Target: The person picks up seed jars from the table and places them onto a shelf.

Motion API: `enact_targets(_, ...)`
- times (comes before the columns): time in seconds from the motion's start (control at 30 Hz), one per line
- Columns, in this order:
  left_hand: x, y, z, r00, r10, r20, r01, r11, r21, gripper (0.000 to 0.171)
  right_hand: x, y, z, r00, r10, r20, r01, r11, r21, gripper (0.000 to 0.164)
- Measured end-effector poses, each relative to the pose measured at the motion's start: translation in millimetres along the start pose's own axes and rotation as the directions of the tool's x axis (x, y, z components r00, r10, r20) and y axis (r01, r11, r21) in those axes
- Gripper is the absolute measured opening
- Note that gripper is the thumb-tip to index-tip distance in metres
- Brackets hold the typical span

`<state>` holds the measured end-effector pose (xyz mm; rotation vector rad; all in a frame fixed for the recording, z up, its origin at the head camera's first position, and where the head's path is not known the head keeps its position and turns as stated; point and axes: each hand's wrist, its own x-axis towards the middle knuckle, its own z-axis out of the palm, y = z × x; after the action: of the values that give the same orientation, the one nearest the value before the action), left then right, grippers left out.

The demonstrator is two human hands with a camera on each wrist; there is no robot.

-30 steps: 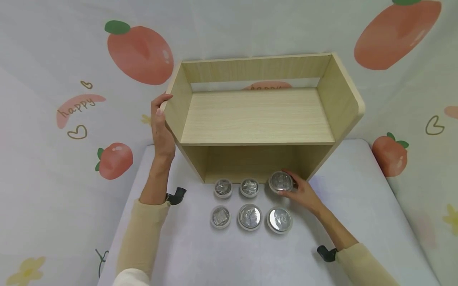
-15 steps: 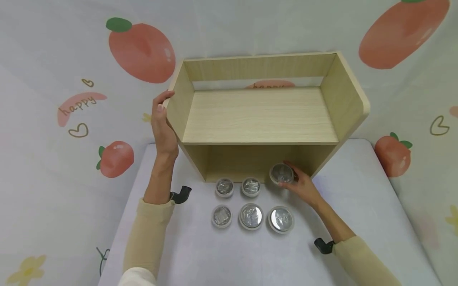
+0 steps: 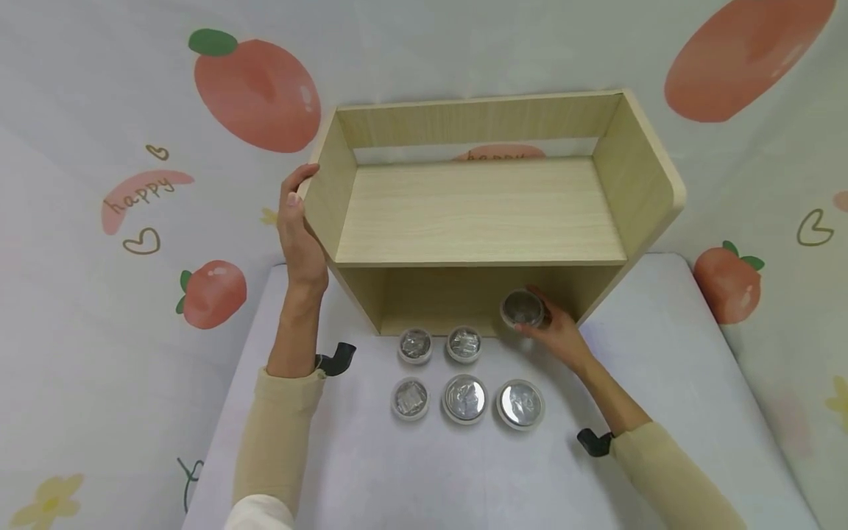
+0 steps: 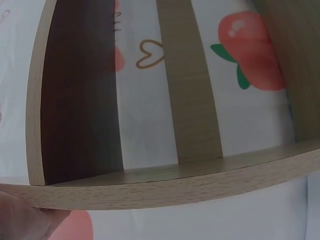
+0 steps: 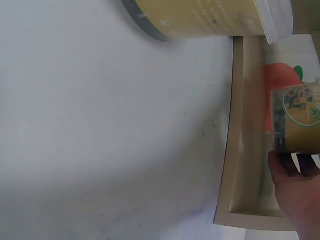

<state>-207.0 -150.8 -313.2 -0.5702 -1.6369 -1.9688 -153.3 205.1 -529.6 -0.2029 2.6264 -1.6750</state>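
Note:
A light wooden two-tier shelf [image 3: 483, 213] stands at the back of the table. My left hand [image 3: 303, 246] grips the front edge of its left side panel [image 4: 165, 192], thumb on the near side. My right hand [image 3: 559, 335] holds a round lidded jar [image 3: 522, 305] by its side, at the right of the lower compartment's opening. In the right wrist view this jar [image 5: 302, 120] shows a printed flower label and a clear wall, above the shelf's bottom board [image 5: 245, 125]. The jar hides part of my right fingers.
Several similar jars with shiny tops stand in front of the shelf, among them a small jar [image 3: 463, 344] near its front edge and a larger jar [image 3: 520, 405] closer to me. The white table [image 3: 424, 478] meets a fruit-patterned cloth [image 3: 218, 184] behind and at both sides.
My right hand has carried the jar away from me, from just before the shelf into the mouth of the lower compartment. My left hand keeps its grip on the side panel.

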Motion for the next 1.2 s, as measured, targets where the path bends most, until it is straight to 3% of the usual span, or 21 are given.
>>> enact_targets(0.13,0.5,0.2,1.4,1.0,-0.003,-0.005,0.003,1.0,-0.011,0.047,8.3,22.2,1.2,0.999,0.011,-0.031,-0.012,1.0,-0.028,0.076)
enact_targets(0.27,0.3,-0.4,0.9,1.0,0.002,-0.003,-0.002,1.0,-0.005,0.048,12.3,25.3,1.3,0.998,0.028,-0.047,-0.029,0.999,-0.015,0.076)
enact_targets(0.7,0.6,-4.5,-0.4,1.0,0.008,-0.009,-0.008,1.0,-0.012,0.047,13.4,2.1,1.4,0.994,0.11,-0.022,-0.106,0.985,0.135,0.077)
enact_targets(1.03,2.1,-3.3,1.7,1.0,0.024,-0.008,-0.024,0.999,-0.036,0.045,26.9,40.8,10.5,0.993,0.089,-0.08,-0.081,0.991,0.106,0.079)
enact_targets(1.2,1.0,-3.2,2.6,1.0,0.028,-0.012,-0.028,0.999,-0.042,0.045,27.9,48.4,14.2,0.992,0.081,-0.092,-0.068,0.988,0.136,0.078)
